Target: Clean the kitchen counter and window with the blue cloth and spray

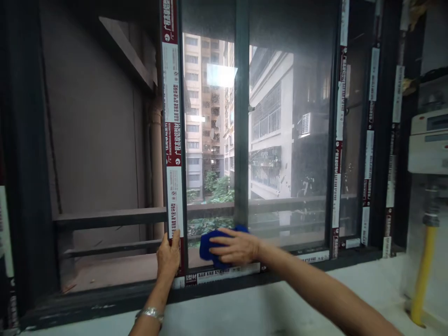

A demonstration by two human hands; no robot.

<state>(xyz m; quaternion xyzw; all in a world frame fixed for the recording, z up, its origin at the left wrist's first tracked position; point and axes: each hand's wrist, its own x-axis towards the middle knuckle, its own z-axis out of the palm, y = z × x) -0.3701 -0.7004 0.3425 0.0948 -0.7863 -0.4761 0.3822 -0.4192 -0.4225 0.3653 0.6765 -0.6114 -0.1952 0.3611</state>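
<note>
Low on the sliding window, my right hand (238,247) presses a blue cloth (207,247) against the glass pane (280,219), fingers spread over it. My left hand (168,255) grips the upright edge of the window frame (172,186), with the fingers wrapped on the taped profile. White and dark red printed tape covers this upright. Dusty smears and pale spots mark the glass on the right side. A silver bracelet (152,314) circles my left wrist. Part of the cloth lies hidden under my right hand.
An opening with a dark railing (112,217) lies left of the sash. A white meter (430,142) and a yellow pipe (424,275) are at the right wall. Below the window runs a pale wall (217,308). Buildings and trees show through the glass.
</note>
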